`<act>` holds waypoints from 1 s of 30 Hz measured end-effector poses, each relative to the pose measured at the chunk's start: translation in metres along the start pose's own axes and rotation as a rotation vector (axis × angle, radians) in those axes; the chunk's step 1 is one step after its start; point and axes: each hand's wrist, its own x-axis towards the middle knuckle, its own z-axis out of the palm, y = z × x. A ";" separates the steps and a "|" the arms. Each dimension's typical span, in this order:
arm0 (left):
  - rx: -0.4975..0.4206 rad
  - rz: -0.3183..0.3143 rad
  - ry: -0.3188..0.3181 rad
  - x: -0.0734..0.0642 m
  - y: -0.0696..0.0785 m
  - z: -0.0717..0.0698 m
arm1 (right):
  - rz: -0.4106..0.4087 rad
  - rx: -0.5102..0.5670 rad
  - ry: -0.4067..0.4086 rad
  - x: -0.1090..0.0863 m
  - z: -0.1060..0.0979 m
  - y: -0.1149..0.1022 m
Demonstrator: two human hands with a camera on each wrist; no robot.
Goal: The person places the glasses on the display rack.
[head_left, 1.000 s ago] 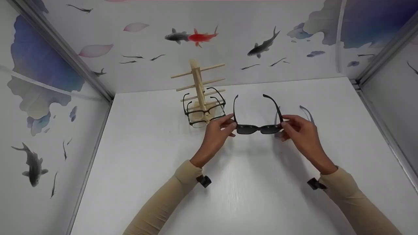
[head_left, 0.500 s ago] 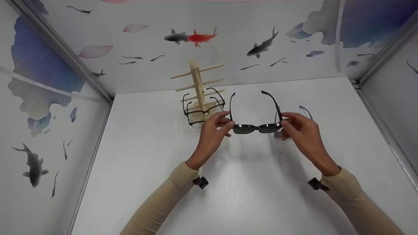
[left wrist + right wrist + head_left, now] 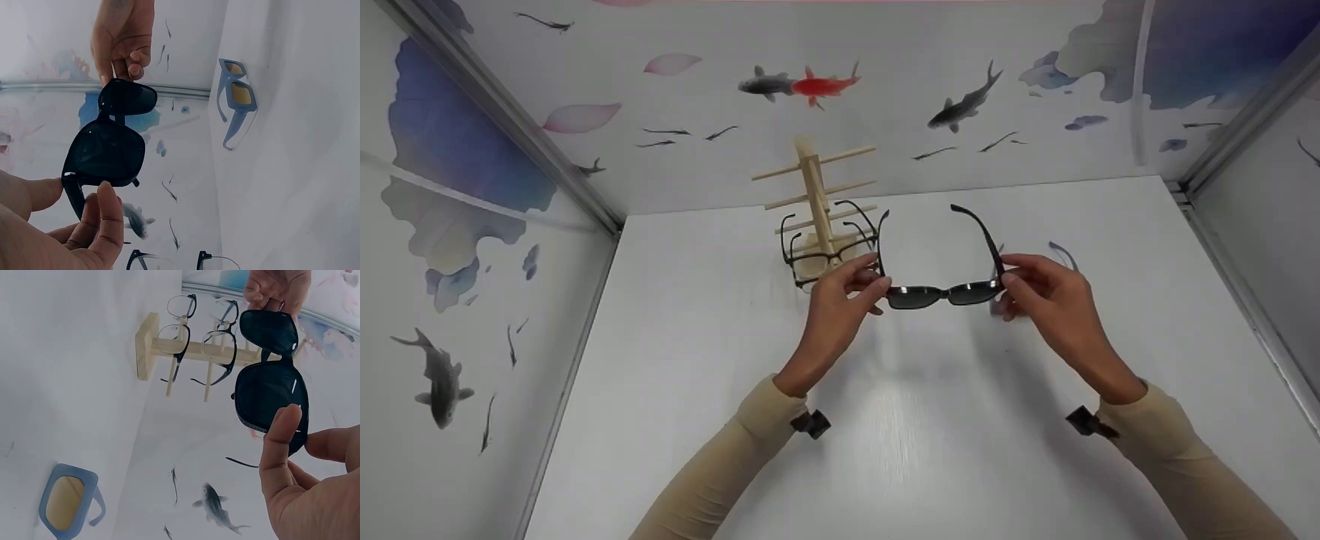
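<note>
Black sunglasses (image 3: 915,297) with dark lenses are held up above the table, their temples unfolded and pointing away. The left hand (image 3: 841,304) pinches the left hinge corner between thumb and fingers. At the opposite corner the right hand (image 3: 1048,306) does the same. Behind the left hand stands a wooden glasses rack (image 3: 814,180) with crossbars, carrying two pairs of black-framed glasses (image 3: 203,256) on its lower bars. Blue-framed sunglasses with yellowish lenses (image 3: 242,94) rest on the table; in the head view the right hand mostly hides them.
The white table (image 3: 675,420) has panels on its left, right and back, printed with fish and petals. Metal rails (image 3: 1245,300) run along the table's sides. A small black camera is strapped to each sleeve cuff (image 3: 780,409).
The black sunglasses have shifted slightly left, and their temple tips have risen in view. The left hand has moved left with them; the right hand has barely moved.
</note>
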 end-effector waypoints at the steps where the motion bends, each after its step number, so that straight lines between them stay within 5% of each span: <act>1: -0.001 0.001 0.002 -0.001 0.001 -0.001 | -0.002 0.012 -0.004 0.000 0.000 0.001; 30: 0.019 0.088 0.084 -0.031 0.022 -0.036 | -0.121 0.153 -0.051 0.012 0.027 -0.022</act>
